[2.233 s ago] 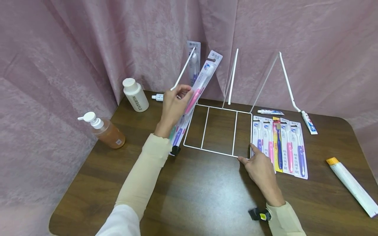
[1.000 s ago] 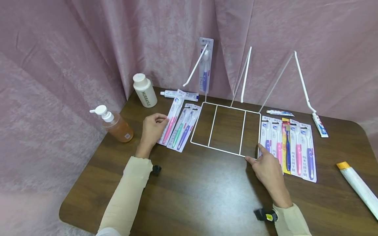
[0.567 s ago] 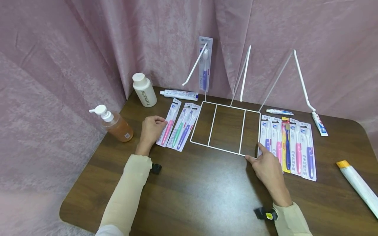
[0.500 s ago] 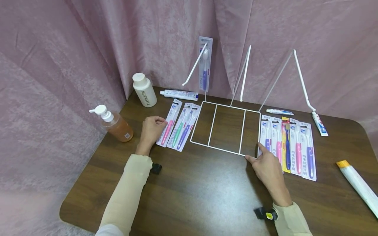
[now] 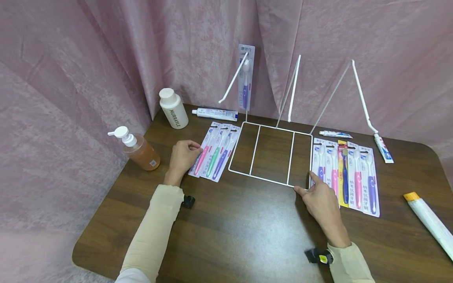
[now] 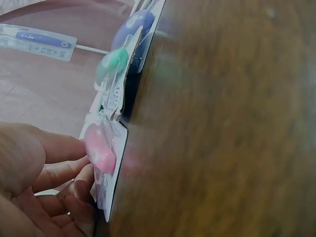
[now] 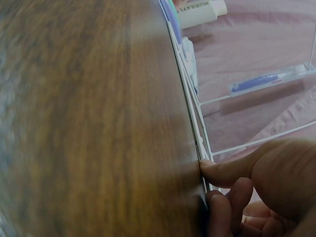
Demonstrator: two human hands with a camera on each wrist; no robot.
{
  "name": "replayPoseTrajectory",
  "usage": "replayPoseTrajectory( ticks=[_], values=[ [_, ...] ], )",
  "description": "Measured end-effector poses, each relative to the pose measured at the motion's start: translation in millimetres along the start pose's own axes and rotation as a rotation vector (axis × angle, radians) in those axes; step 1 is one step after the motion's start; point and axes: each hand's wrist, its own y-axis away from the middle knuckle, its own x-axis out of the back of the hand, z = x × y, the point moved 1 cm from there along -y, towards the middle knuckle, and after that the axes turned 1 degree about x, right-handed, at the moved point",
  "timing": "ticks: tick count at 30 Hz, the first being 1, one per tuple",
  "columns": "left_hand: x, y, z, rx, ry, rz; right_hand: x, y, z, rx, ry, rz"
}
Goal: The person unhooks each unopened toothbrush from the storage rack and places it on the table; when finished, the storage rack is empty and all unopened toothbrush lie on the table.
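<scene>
My left hand (image 5: pixel 184 157) holds the left edge of a packaged toothbrush (image 5: pixel 201 159) with a pink handle, lying on the table. In the left wrist view its thumb touches the clear blister over the pink handle (image 6: pixel 100 150). Packs with a green (image 5: pixel 213 159) and a purple (image 5: pixel 221 162) toothbrush lie overlapped beside it. My right hand (image 5: pixel 318 200) grips the front right corner of a white wire rack (image 5: pixel 265 180), thumb on the front wire and index finger along the side. One purple toothbrush pack (image 5: pixel 245 80) hangs on the rack's left arm.
Several toothbrush packs (image 5: pixel 358 181) lie right of the rack. Small toothpaste tubes (image 5: pixel 335 134) and a larger tube (image 5: pixel 216 114) lie at the back. A white bottle (image 5: pixel 174 110) and an amber pump bottle (image 5: pixel 141 153) stand left; a white-and-orange tube (image 5: pixel 428 220) lies far right.
My left hand has brought the pink toothbrush pack from by the rack's left arm to the table, then slid it right against the green one. My right hand stays at the rack corner.
</scene>
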Motion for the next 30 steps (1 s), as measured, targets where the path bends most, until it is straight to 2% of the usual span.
replayPoseTrajectory(
  ticks=[8, 13, 18, 24, 30],
  values=[
    [-0.8, -4.0, 4.8, -0.048, 0.025, -0.03, 3.5, -0.8, 2.3, -0.018, 0.001, -0.006],
    [-0.9, -10.0, 16.9, -0.159, 0.082, -0.009, 4.7, -1.3, 2.7, -0.025, -0.002, -0.008],
    [-3.9, -19.3, 39.4, -0.277, 0.165, 0.023, 3.7, -1.8, 2.2, -0.037, -0.003, -0.012],
    [-6.1, -31.0, 69.4, -0.323, 0.27, 0.019, -0.3, -0.6, 0.0, -0.033, -0.008, -0.009],
    [-10.6, -49.0, 107.4, -0.364, 0.324, 0.016, -0.1, -0.6, -0.9, -0.051, -0.013, -0.018]
  ],
)
